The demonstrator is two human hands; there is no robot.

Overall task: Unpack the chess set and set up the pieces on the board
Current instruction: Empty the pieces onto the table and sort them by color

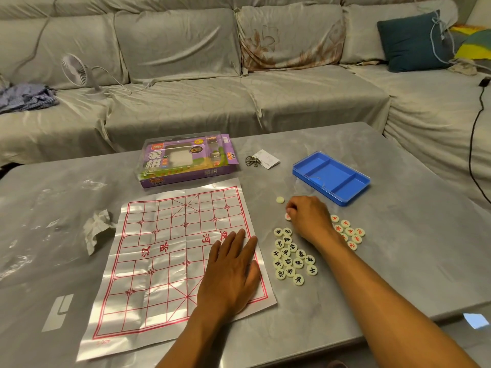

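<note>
Centrally, a paper chess board (170,258) printed with red grid lines is lying flat on the grey table (398,261). The left hand (229,274) is resting palm down on the board's right edge, fingers straight and spread. The right hand (309,219) is sitting on the table just right of the board, fingers curled down over a red-marked piece (288,216); whether it is pinching that piece cannot be told. A blank-faced piece (280,200) is lying alone just above that hand. A cluster of black-marked pieces (292,257) is lying between board and right forearm; a cluster of red-marked pieces (349,232) is lying beyond the wrist. The blue tray (332,177), its compartments bare, is sitting behind the right hand. The purple packaging box (186,159) is standing behind the board. Metal ring puzzles (252,161) on a white card are lying between box and tray. A crumpled tissue (97,229) is lying left of the board.
</note>
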